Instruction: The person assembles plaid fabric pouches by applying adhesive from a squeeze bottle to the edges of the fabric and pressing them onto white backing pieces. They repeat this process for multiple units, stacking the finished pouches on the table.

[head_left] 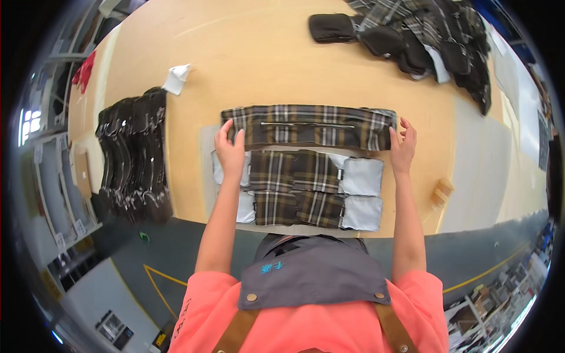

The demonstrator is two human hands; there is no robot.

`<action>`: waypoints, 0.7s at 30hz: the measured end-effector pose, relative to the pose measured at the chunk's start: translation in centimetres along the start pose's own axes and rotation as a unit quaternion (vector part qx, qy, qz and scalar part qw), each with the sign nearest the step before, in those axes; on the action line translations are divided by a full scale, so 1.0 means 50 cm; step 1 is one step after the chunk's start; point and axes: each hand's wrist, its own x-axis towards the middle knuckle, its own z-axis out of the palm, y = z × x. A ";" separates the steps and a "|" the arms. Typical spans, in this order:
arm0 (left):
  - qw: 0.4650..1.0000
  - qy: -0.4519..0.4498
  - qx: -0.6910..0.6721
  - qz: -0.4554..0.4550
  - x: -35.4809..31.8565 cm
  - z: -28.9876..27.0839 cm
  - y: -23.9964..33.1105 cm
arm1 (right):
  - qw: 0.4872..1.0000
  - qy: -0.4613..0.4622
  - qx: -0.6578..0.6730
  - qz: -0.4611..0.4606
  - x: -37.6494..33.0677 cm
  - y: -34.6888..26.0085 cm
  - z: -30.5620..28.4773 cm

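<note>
A long dark plaid fabric strip (312, 135) with a zipper along its middle lies crosswise in front of me. At its left end is my left hand (229, 148), thumb and fingers apart and touching the fabric. My right hand (402, 148) is at the other end, its thumb at the strip's edge and its fingers spread just beyond. Nearer to me lie several plaid pieces (273, 170) in two rows, partly overlapped by the strip's near edge. Pale silvery panels (362, 176) show at their right ends, and similar ones at the left are partly hidden by my left forearm.
A row of dark pieces with zippers (132, 153) hangs over the table's near edge at left. Dark and plaid pouches (406, 47) are heaped at the far right. A white scrap (176, 79) lies far left, and a small tan block (442, 192) sits at right.
</note>
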 end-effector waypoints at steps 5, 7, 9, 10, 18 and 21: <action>0.970 0.068 0.210 0.101 0.074 0.058 -0.136 | 0.988 -0.110 -0.096 -0.059 -0.013 0.029 0.030; 0.984 0.048 0.171 0.034 0.078 0.066 -0.149 | 0.985 -0.143 -0.097 -0.011 -0.028 0.039 0.024; 0.996 0.015 0.076 -0.045 0.094 0.061 -0.161 | 0.985 -0.143 -0.094 -0.012 -0.031 0.042 0.026; 0.996 0.009 0.074 -0.045 0.100 0.061 -0.170 | 0.985 -0.142 -0.096 -0.012 -0.029 0.040 0.020; 0.968 0.107 0.155 0.168 0.086 0.022 -0.082 | 0.939 -0.198 0.232 0.158 0.038 -0.128 -0.048; 0.992 0.016 -0.120 0.033 0.036 0.045 0.014 | 0.923 -0.216 0.282 0.150 0.021 -0.161 0.007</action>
